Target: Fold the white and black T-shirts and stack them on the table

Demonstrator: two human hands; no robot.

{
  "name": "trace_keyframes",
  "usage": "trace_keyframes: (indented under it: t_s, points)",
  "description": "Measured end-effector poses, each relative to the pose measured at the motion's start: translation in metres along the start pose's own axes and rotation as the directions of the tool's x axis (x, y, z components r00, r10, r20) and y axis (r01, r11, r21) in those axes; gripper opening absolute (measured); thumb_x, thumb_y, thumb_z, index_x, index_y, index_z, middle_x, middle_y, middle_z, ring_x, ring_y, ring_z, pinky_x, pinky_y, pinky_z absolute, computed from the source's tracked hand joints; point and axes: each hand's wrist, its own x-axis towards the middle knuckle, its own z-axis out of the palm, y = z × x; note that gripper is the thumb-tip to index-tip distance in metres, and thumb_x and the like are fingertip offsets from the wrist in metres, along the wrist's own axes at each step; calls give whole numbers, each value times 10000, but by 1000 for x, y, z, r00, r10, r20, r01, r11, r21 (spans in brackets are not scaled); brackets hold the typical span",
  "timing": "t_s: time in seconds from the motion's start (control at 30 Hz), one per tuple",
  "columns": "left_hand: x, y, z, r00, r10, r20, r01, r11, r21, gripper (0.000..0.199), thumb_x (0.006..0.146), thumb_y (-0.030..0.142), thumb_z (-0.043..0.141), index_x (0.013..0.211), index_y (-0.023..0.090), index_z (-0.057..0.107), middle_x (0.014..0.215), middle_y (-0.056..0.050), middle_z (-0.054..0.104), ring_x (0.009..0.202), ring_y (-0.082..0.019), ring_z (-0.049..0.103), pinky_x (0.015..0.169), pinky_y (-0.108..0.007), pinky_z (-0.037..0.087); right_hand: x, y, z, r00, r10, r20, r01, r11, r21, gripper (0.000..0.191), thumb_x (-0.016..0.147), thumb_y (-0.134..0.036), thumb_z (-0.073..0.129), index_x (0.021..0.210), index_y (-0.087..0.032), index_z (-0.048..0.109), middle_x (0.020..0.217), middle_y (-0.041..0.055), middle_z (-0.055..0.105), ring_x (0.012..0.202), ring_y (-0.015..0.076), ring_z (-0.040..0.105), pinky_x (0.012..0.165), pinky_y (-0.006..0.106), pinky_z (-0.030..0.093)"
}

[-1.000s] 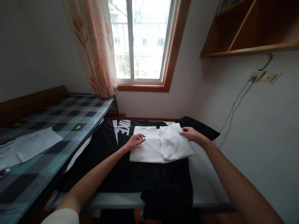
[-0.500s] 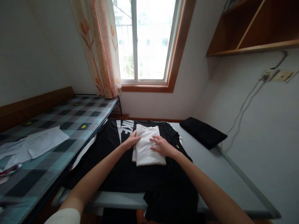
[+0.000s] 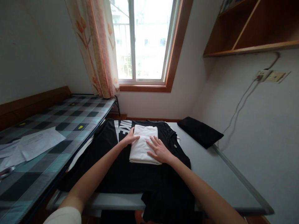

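A folded white cloth (image 3: pixel 143 152) lies on a black shirt (image 3: pixel 112 174) with white lettering, spread over a light grey table (image 3: pixel 210 174). My left hand (image 3: pixel 129 137) is at the cloth's left edge, its thumb on top and its other fingers at the side. My right hand (image 3: pixel 160 151) rests flat on the right part of the cloth with its fingers spread.
A folded black cloth (image 3: pixel 201 132) lies at the table's back right, near the wall. On the left is a bed with a checked mattress (image 3: pixel 86 112) and loose papers (image 3: pixel 37 143). A wooden shelf (image 3: pixel 254 49) hangs at upper right.
The white cloth's layers now line up more evenly at the lower left. My right hand has flattened, its fingers spread wider on the cloth. The view has shifted slightly.
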Motion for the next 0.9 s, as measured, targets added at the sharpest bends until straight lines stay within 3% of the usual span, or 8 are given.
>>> trace_keyframes:
  t_s: [0.1, 0.17, 0.3, 0.4, 0.53, 0.67, 0.8, 0.9]
  points:
    - [-12, 0, -8, 999, -14, 46, 6, 983, 185, 894, 736, 334, 707, 1469, 220, 208, 1132, -105, 607, 923, -239, 634, 808, -381, 533, -4, 3, 0, 1000, -20, 2, 20, 1000, 3, 672, 923, -593, 338, 1503, -259, 275, 1584, 106, 157, 1451, 318, 90, 1131, 515, 174]
    - [-14, 1, -10, 999, 46, -3, -41, 920, 390, 804, 749, 343, 686, 1444, 212, 303, 1153, -115, 585, 914, -244, 640, 821, -388, 528, -3, 3, -1, 1000, -23, -13, 23, 1000, 16, 653, 918, -595, 355, 1486, -274, 318, 1574, 98, 206, 1446, 314, 131, 1129, 520, 177]
    - [2, 2, 2, 941, 337, 29, -269, 692, 670, 481, 857, 348, 545, 1315, 205, 509, 1363, -127, 469, 1193, -269, 532, 1006, -394, 427, 15, -1, -4, 992, 49, -118, -42, 997, 59, 527, 965, -521, 288, 1379, -269, 494, 1489, 81, 401, 1409, 263, 269, 1136, 486, 184]
    - [20, -4, 17, 909, 399, 117, -351, 584, 732, 450, 934, 368, 411, 1345, 204, 492, 1469, -115, 400, 1376, -264, 337, 1104, -424, 314, 34, -6, -1, 976, 131, -176, -122, 991, 64, 541, 978, -492, 256, 1403, -229, 464, 1504, 96, 374, 1415, 258, 255, 1132, 466, 200]
    - [40, -19, 25, 940, 306, 153, -309, 568, 763, 493, 960, 401, 331, 1392, 197, 450, 1509, -96, 366, 1420, -238, 259, 1148, -415, 226, 41, -9, 12, 981, 144, -134, -147, 989, -14, 599, 953, -536, 302, 1448, -211, 397, 1533, 108, 316, 1425, 293, 216, 1137, 490, 157]
    - [52, -23, 19, 948, 285, 140, -285, 567, 773, 520, 957, 419, 319, 1415, 195, 420, 1513, -78, 365, 1425, -232, 240, 1140, -388, 230, 20, -15, 15, 978, 155, -143, -161, 986, -36, 576, 946, -480, 355, 1442, -191, 393, 1531, 107, 319, 1414, 285, 233, 1121, 457, 215]
    - [62, -17, 14, 955, 291, 61, -224, 568, 792, 488, 958, 370, 300, 1355, 155, 484, 1393, -120, 500, 1315, -240, 401, 1082, -364, 293, -12, -24, 2, 917, 358, -173, -360, 933, 26, 540, 912, -422, 433, 1387, -165, 435, 1390, 170, 476, 1262, 289, 447, 960, 371, 399]
    - [73, -12, 11, 959, 279, 52, -210, 574, 792, 443, 935, 407, 344, 1185, 164, 617, 1226, -136, 589, 1172, -276, 502, 1005, -395, 352, -30, -27, -9, 853, 520, -51, -507, 847, 159, 582, 899, -462, 443, 1378, -133, 410, 1190, 188, 602, 1041, 293, 599, 827, 352, 442]
